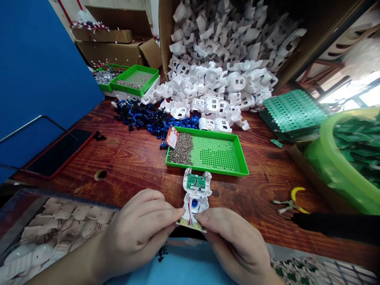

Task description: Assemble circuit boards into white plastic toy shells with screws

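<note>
My left hand [148, 221] and my right hand [234, 233] come together at the table's front edge. Fingers of both pinch the two ends of a narrow yellowish circuit board [190, 225]. Red and white wires run from this board into a white plastic housing [202, 204] with a round blue part [194, 203] inside. Just beyond lies another white shell piece [185, 182], touching or joined to the first; which one I cannot tell. A green circuit board [196, 182] sits in it. My fingertips hide the yellowish board's ends.
A green tray [244, 160] of small screws [181, 150] stands ahead. Behind it are blue-black parts [154, 120] and heaped white shells [213, 105]. Left lies a phone [59, 152]; right are wire cutters [286, 206], stacked green boards [293, 111] and a green tub [323, 146].
</note>
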